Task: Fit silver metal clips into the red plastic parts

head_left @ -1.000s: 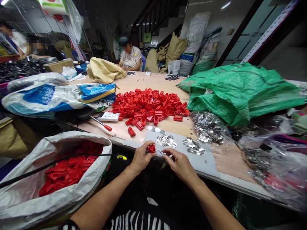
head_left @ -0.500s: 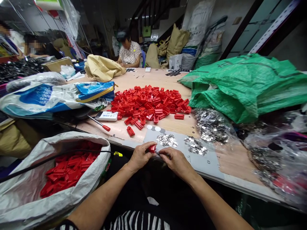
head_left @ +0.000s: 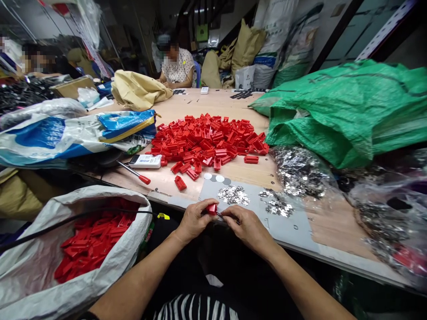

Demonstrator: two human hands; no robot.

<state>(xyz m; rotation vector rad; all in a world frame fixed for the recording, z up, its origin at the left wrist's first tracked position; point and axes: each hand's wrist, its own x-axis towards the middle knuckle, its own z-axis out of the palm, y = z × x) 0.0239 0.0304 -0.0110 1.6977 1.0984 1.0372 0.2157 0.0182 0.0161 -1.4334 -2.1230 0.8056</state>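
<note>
"What would help at the table's [head_left: 216, 102] near edge?"

"Steady forearms [head_left: 144, 270], I'd say: left hand [head_left: 194, 223] firm, right hand [head_left: 248, 226] light."

"How are they posed?"

"Converging, fingers curled. The left pinches a red piece [head_left: 212, 209]; the right, a thin metal item [head_left: 219, 215] angled toward it."

"Do those two meet?"

"I can't tell. I'd keep the metal in line with the piece, without forcing."

Crumpled green sack [head_left: 347, 106] at right, blue-and-white bag [head_left: 73, 135] at left, seated person [head_left: 178, 69] beyond
</note>
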